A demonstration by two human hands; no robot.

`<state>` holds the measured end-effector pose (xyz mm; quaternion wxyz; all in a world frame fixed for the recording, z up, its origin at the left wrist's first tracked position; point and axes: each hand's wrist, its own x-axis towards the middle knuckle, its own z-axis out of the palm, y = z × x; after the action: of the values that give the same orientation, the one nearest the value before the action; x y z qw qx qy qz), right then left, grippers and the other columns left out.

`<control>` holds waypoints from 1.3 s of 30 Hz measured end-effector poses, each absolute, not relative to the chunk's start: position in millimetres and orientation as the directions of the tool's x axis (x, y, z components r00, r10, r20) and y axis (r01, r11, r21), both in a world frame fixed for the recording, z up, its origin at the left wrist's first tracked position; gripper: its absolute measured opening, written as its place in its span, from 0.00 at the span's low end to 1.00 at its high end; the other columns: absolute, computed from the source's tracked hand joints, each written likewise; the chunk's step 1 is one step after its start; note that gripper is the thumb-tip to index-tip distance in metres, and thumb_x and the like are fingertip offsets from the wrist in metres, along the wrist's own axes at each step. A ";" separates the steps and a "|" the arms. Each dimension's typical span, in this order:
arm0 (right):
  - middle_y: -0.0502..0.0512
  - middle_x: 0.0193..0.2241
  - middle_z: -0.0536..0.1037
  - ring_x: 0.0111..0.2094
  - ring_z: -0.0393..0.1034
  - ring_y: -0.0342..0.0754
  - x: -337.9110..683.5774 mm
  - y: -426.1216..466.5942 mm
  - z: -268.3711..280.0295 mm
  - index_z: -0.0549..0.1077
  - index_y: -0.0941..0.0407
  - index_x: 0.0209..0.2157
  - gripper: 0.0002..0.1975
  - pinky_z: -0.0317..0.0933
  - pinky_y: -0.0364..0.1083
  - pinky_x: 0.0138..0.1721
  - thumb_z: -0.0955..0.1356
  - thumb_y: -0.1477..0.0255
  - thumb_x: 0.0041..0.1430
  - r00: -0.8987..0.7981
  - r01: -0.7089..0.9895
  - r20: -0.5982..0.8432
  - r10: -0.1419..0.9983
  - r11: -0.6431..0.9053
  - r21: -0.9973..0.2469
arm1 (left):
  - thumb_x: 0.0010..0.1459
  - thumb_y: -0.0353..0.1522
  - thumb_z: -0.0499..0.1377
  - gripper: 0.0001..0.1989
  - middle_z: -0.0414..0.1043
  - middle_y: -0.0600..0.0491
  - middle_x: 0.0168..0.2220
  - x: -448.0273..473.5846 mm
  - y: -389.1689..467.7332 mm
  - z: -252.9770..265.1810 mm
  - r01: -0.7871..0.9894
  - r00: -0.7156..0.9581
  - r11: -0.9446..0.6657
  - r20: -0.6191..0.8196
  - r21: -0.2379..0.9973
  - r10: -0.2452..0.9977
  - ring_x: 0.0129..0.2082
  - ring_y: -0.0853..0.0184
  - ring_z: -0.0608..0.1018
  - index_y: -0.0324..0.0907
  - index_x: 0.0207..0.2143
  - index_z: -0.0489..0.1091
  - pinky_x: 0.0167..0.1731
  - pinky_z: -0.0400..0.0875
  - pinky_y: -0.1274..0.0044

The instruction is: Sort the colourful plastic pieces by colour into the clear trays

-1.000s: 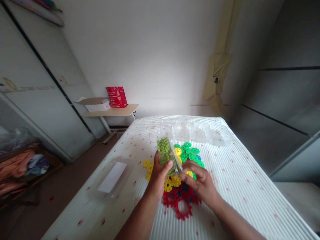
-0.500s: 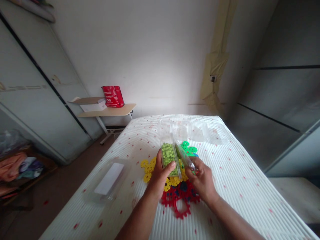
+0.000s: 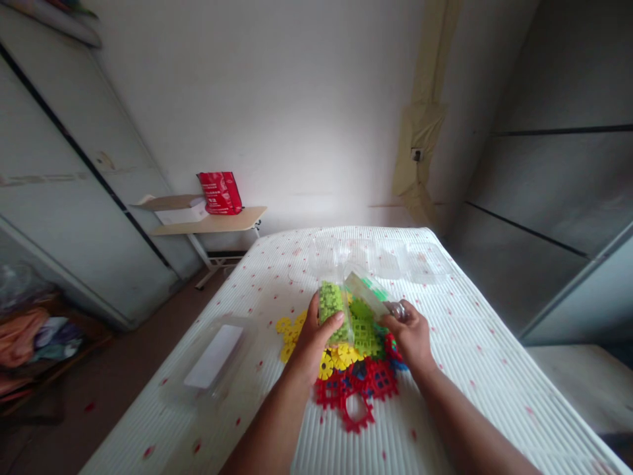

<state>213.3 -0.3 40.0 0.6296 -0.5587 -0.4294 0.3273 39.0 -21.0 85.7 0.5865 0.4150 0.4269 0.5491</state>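
Note:
My left hand is closed round a clear plastic box, its thumb lying across the front. Small lime-green pieces fill the tilted box. To the right of it, my right hand grips a flat, clear plastic lid by its lower right end, apart from the box. Below both hands lies a pile of flat toy pieces: yellow flower-shaped discs, lime-green grid pieces and red toothed pieces. Green pieces behind the lid are partly hidden.
Several clear plastic containers stand in a row at the back of the table. At the left lies a clear container with a white paper. A side table by the wall holds a red bag.
My right hand has moved slightly right and the lid has tipped over, away from the box. More lime-green grid pieces now show beneath it. The left hand still holds the box.

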 end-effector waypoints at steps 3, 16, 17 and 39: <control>0.42 0.14 0.59 0.18 0.53 0.39 220.2 5.1 35.9 0.60 0.55 0.16 0.10 0.50 0.40 0.19 0.69 0.73 0.34 0.490 0.010 0.114 0.864 0.125 -0.992 | 0.51 0.39 0.61 0.32 0.63 0.52 0.57 35.0 -16.9 84.7 -0.198 0.044 0.087 -0.080 0.976 0.996 0.54 0.56 0.68 0.54 0.58 0.55 0.47 0.69 0.66; 0.49 0.23 0.74 0.25 0.67 0.44 226.1 0.3 25.0 0.72 0.57 0.29 0.07 0.61 0.42 0.29 0.64 0.71 0.47 0.284 0.533 0.496 0.821 0.295 -0.793 | 0.43 0.41 0.66 0.43 0.49 0.49 0.63 17.4 9.4 88.3 0.110 -0.005 0.060 -0.060 0.992 0.998 0.59 0.52 0.61 0.54 0.60 0.51 0.55 0.60 0.65; 0.51 0.25 0.75 0.27 0.69 0.45 227.3 -0.2 24.9 0.72 0.56 0.30 0.08 0.62 0.43 0.30 0.63 0.71 0.48 0.239 0.587 0.544 0.804 0.326 -0.741 | 0.43 0.41 0.66 0.43 0.50 0.48 0.62 15.6 10.1 88.4 0.118 -0.005 0.059 -0.059 0.991 0.998 0.58 0.52 0.62 0.54 0.60 0.52 0.54 0.61 0.65; 0.53 0.32 0.76 0.31 0.72 0.46 236.1 -3.3 30.5 0.70 0.55 0.31 0.05 0.65 0.43 0.33 0.62 0.71 0.55 0.088 0.778 0.770 0.632 0.439 -0.449 | 0.53 0.41 0.56 0.13 0.69 0.51 0.27 -65.4 109.9 95.8 -0.590 -0.147 0.235 -0.390 0.772 0.909 0.26 0.64 0.75 0.41 0.34 0.67 0.29 0.73 0.68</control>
<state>236.1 -3.3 30.5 0.5179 -0.5251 -0.6716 -0.0705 -65.4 109.9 95.8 0.6304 0.1700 0.4694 0.5945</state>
